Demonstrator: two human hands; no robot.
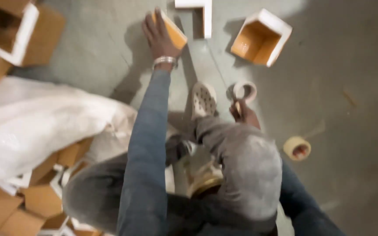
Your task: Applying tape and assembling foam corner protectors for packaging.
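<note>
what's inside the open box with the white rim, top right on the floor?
The white-rimmed open box looks empty: only its orange-brown inner walls and bottom show. The near wall hides the corner closest to the camera, so something small and flat there would not be seen.

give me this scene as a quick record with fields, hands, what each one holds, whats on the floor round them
left hand: stretched forward, gripping a small cardboard box
right hand: low by the knee, holding a tape roll
second tape roll: on the concrete floor, apart from both hands
open box: orange inside, white rim, lying on the floor
white bag: to the left, beside a cardboard pile
image: blurred
</note>
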